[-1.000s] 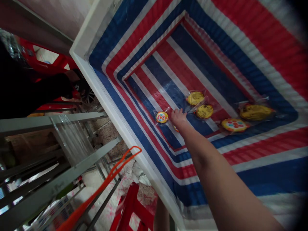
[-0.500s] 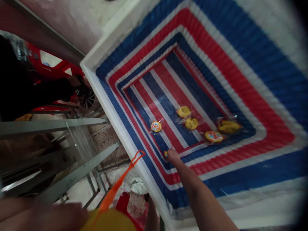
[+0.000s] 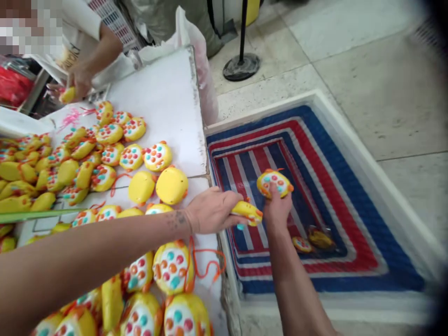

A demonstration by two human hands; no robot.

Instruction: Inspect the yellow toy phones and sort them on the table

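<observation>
Two yellow toys in hand, both seen against the inside of a striped bin. First, the dotted toy (image 3: 277, 179): right hand (image 3: 279, 212) grasping it from below, thumb laid across the white face with its coloured dots, face turned to the camera. Second, the edge-on toy (image 3: 249, 213), just beside and a little lower in view: left hand (image 3: 212, 212) has it pinched at one end, palm down, a blue-green bump showing underneath. The hands are near each other; whether the toys touch, cannot tell.

Beneath: white-rimmed bin (image 3: 345, 144), lining (image 3: 364, 252) in red, white and blue bands. On its floor, near the right forearm, a small dotted toy (image 3: 301, 244) and a yellow toy in clear wrap (image 3: 322, 237), close together.

Left of the bin, white table (image 3: 164, 102) crowded with similar toys. Two lie plain side up (a round yellow back (image 3: 171, 185) and its smaller neighbour (image 3: 141, 186)); many others show dots. Loose orange cord (image 3: 217, 256) near the table edge.

Farther off, across the table: a co-worker's hand (image 3: 80, 81) holding a yellow piece (image 3: 67, 95), pink strands (image 3: 72, 116) nearby. Beyond the bin, a black pole on a round base (image 3: 241, 66), pale tiled floor (image 3: 402, 93).
</observation>
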